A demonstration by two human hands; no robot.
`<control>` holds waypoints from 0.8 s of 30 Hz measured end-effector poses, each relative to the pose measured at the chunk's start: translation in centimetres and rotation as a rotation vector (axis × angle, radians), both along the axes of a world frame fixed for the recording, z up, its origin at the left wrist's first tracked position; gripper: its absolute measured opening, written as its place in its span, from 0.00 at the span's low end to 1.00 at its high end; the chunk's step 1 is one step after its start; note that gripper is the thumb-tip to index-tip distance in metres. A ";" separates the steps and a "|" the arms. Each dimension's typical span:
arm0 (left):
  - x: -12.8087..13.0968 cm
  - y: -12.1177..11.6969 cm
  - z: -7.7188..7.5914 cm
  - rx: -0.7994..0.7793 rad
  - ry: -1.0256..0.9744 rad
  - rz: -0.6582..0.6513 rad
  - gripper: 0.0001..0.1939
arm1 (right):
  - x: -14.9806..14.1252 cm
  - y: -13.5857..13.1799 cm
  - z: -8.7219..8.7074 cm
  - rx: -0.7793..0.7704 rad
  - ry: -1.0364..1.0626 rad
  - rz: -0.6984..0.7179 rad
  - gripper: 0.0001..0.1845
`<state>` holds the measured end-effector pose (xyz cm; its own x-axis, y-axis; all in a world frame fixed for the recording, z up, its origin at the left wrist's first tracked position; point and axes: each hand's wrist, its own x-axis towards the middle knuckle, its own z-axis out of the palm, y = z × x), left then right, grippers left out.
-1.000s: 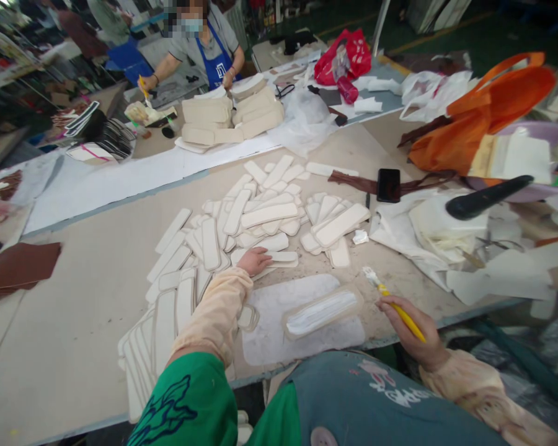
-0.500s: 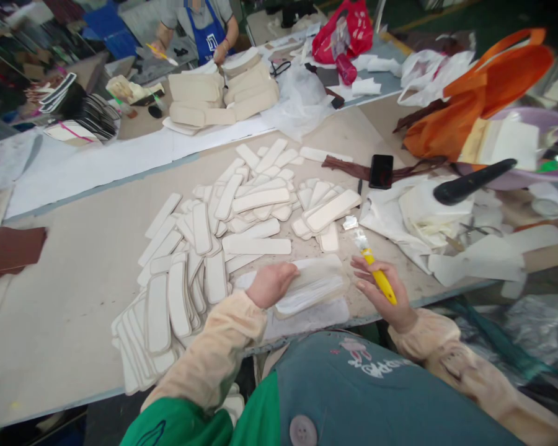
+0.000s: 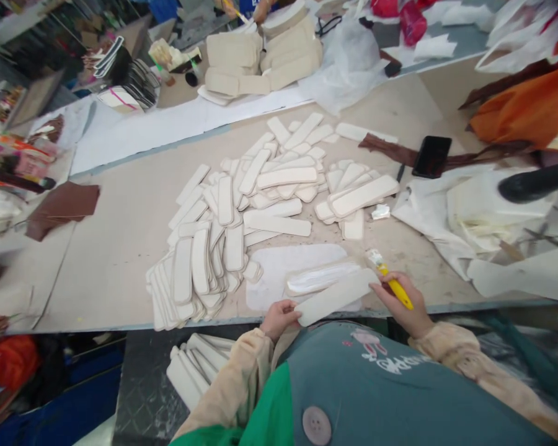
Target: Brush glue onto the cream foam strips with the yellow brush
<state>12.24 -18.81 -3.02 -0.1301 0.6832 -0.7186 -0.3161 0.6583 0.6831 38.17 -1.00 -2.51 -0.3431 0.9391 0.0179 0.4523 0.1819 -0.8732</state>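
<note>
My left hand (image 3: 280,316) is closed on one end of a cream oblong pad (image 3: 335,297), holding it over the table's near edge. My right hand (image 3: 400,303) grips a yellow-handled brush (image 3: 390,282) and touches the pad's other end. Just behind the held pad lies another pad with white paste (image 3: 323,277) on a pale work mat (image 3: 279,272). A wide heap of cream pads (image 3: 242,210) covers the table beyond.
A black phone (image 3: 431,157) and brown straps lie at the right, with white cloth (image 3: 446,210) and an orange bag (image 3: 530,111) beyond. More pads are stacked below the table edge (image 3: 199,365). A co-worker's hands (image 3: 242,7) work by stacked pads at the far side.
My left hand drew back from the heap with a pad and now holds it at the table edge. My right hand with the brush came in to meet it. The view tilted down.
</note>
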 end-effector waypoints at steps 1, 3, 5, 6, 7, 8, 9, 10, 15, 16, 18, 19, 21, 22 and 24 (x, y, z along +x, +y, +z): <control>-0.2 -0.1 -0.3 -0.015 -0.010 0.089 0.22 | -0.1 0.1 -0.3 -0.004 0.006 0.005 0.15; -0.8 0.5 -0.7 -0.018 0.106 0.217 0.20 | -0.6 0.6 -0.9 0.001 -0.013 0.007 0.15; -1.4 1.6 -1.2 -0.023 0.278 0.282 0.17 | -1.2 1.1 -1.4 0.019 -0.054 0.013 0.14; -1.6 2.1 -1.6 -0.028 0.357 0.299 0.16 | -1.6 1.3 -1.6 0.030 -0.072 0.024 0.13; -1.9 2.7 -1.9 -0.036 0.433 0.303 0.15 | -1.9 1.5 -1.7 0.042 -0.085 0.039 0.13; -2.1 3.1 -2.2 -0.048 0.505 0.292 0.15 | -2.1 1.7 -1.9 0.053 -0.096 0.058 0.12; -2.3 3.4 -2.4 -0.065 0.572 0.265 0.15 | -2.4 1.8 -2.0 0.064 -0.107 0.077 0.12; -2.5 3.6 -2.6 -0.086 0.645 0.229 0.15 | -2.5 1.9 -2.1 0.075 -0.120 0.094 0.12; -2.9 4.0 -2.9 -0.169 0.826 0.073 0.17 | -2.7 1.8 -2.7 0.110 -0.216 0.143 0.10; -3.0 4.0 -2.9 -0.177 0.839 0.051 0.17 | -2.7 1.7 -2.9 0.110 -0.230 0.147 0.09; -3.1 4.2 -2.9 -0.194 0.856 0.016 0.18 | -2.7 1.5 -3.0 0.102 -0.255 0.149 0.08; -3.1 4.2 -3.0 -0.202 0.862 0.003 0.18 | -2.7 1.5 -3.1 0.098 -0.265 0.151 0.08; -3.2 4.3 -3.1 -0.212 0.865 -0.012 0.19 | -2.7 1.4 -3.2 0.094 -0.285 0.152 0.07; -3.2 4.4 -3.1 -0.215 0.862 -0.017 0.19 | -2.7 1.4 -3.2 0.097 -0.293 0.154 0.07; -3.3 4.5 -3.2 -0.218 0.856 -0.024 0.19 | -2.7 1.4 -3.3 0.106 -0.305 0.156 0.07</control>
<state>8.98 -14.33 -6.22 -0.6708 0.5520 -0.4952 0.2621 0.8012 0.5380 35.49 0.38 -5.77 -0.4865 0.8736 -0.0123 0.6486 0.3518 -0.6750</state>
